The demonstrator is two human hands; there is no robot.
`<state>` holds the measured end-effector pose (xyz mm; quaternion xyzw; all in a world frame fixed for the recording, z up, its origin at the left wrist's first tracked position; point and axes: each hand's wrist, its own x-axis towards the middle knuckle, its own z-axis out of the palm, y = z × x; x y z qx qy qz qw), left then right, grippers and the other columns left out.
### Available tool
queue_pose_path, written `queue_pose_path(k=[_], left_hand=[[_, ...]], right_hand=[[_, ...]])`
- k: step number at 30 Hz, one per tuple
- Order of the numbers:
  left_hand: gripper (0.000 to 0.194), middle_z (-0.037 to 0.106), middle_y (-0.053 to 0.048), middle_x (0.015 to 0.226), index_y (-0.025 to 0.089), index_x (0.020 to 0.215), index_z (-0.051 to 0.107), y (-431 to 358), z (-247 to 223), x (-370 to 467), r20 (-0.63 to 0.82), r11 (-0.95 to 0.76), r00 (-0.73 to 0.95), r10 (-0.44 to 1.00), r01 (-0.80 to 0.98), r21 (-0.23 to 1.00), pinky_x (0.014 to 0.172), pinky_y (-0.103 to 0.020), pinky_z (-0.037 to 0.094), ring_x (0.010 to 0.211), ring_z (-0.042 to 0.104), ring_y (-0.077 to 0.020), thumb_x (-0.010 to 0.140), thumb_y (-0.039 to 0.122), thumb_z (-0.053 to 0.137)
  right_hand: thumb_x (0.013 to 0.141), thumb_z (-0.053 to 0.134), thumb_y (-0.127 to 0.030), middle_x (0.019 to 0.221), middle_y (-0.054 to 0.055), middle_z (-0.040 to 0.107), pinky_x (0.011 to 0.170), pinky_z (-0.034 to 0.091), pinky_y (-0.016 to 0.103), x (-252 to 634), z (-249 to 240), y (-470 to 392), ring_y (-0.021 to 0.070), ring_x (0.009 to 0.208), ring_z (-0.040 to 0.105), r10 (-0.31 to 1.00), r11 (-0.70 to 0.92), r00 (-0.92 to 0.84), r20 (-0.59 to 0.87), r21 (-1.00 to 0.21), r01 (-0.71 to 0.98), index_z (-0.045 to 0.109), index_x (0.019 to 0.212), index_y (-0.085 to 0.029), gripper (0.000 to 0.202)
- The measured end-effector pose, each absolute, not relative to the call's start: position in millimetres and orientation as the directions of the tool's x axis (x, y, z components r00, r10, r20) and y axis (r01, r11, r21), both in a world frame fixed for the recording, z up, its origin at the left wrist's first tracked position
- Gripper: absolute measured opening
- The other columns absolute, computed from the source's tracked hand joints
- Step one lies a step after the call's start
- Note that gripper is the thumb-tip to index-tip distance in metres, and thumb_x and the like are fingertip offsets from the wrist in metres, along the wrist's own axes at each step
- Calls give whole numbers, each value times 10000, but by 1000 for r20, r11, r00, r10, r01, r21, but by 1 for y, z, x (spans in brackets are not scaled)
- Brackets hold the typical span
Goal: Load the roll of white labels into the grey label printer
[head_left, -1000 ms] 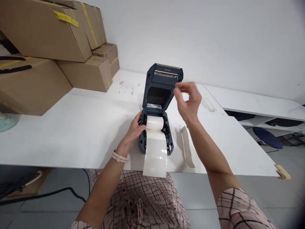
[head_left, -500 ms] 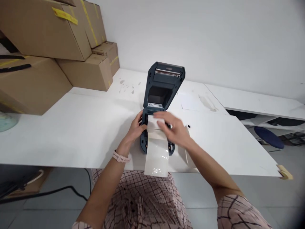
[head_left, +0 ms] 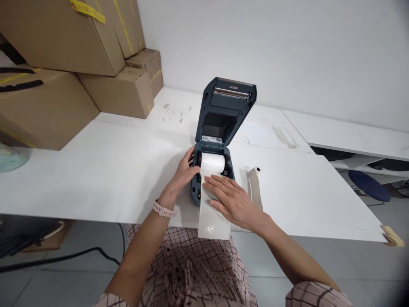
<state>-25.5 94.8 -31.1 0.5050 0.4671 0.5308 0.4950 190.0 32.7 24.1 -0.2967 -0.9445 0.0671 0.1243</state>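
Note:
A dark label printer (head_left: 209, 148) stands on the white table with its lid (head_left: 220, 108) raised. Inside sits a white label roll (head_left: 212, 163), from which a glossy paper strip (head_left: 214, 224) runs toward me and hangs past the table's front edge. My left hand (head_left: 184, 170) grips the printer's left side, thumb on the rim near the roll and fingers around the outer wall. Flat across the strip, just in front of the roll, lies my right hand (head_left: 231, 198) with its fingers stretched out. It hides the printer's front right part.
Right of the printer lies a small paper roll (head_left: 254, 183) with a loose tail. Cardboard boxes (head_left: 121, 91) are stacked at the left, beside a greenish glass-like object (head_left: 12, 158). A wall rises behind the table, and a blue stool (head_left: 369, 185) stands at the far right.
My right hand has come down from above the roll onto the strip, pulling back toward me, so the roll now shows. My left hand keeps its hold. The view has shifted slightly.

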Motion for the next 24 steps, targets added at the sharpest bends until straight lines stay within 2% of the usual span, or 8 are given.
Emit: queue_pose_path(k=[2, 5, 10, 12, 15, 18, 24], left_hand=[[886, 476, -117, 1613, 219, 1560, 406, 93, -29, -26, 81, -80, 11, 997, -65, 995, 1211, -467, 396, 1480, 447, -319, 706, 133, 623], [884, 492, -117, 1595, 222, 1555, 413, 90, -25, -26, 81, -78, 37, 996, -87, 993, 1197, -469, 412, 1453, 471, -322, 705, 128, 634], [926, 500, -133, 1579, 205, 1575, 386, 88, -19, -27, 32, -27, 37, 999, -115, 993, 1195, -484, 415, 1428, 489, -333, 684, 115, 623], [944, 505, -135, 1574, 203, 1586, 367, 88, -19, -27, 30, -24, 47, 998, -121, 992, 1199, -495, 412, 1418, 502, -335, 678, 115, 613], [937, 506, -131, 1570, 217, 1593, 357, 88, -19, -27, 51, -43, 70, 996, -115, 992, 1209, -501, 401, 1411, 512, -332, 696, 128, 609], [916, 484, -129, 1591, 225, 1588, 372, 88, -19, -28, 53, -46, 70, 996, -108, 993, 1217, -495, 395, 1433, 493, -329, 709, 131, 611], [918, 490, -120, 1595, 214, 1579, 379, 89, -21, -27, 69, -64, 50, 996, -98, 993, 1231, -475, 378, 1474, 458, -321, 694, 127, 610]], right_hand=[[1086, 452, -407, 1566, 79, 561, 1176, 494, 566, 190, 26, 34, 284, 1482, 500, 586, 807, -788, 188, -219, 548, 543, 1482, -257, 433], [1084, 450, -429, 1537, 77, 593, 1150, 507, 558, 189, 26, 36, 285, 1450, 532, 595, 797, -784, 176, -252, 548, 552, 1469, -261, 432], [1085, 427, -451, 1620, 80, 494, 1055, 536, 601, 186, 25, 39, 337, 1403, 545, 591, 802, -792, 153, -218, 556, 505, 1518, -234, 490], [1086, 427, -443, 1612, 67, 506, 1043, 537, 610, 185, 26, 41, 341, 1391, 549, 585, 806, -797, 146, -217, 551, 509, 1516, -247, 479], [1083, 434, -445, 1591, 53, 533, 1057, 543, 606, 185, 28, 41, 332, 1391, 556, 577, 811, -803, 150, -224, 540, 515, 1513, -266, 472], [1084, 436, -430, 1587, 77, 534, 1111, 533, 596, 185, 25, 37, 331, 1422, 546, 566, 822, -805, 178, -205, 532, 514, 1521, -228, 488], [1090, 418, -337, 1614, 124, 475, 1178, 492, 603, 186, 9, 23, 338, 1531, 411, 567, 823, -787, 242, -136, 551, 412, 1596, -213, 520]])
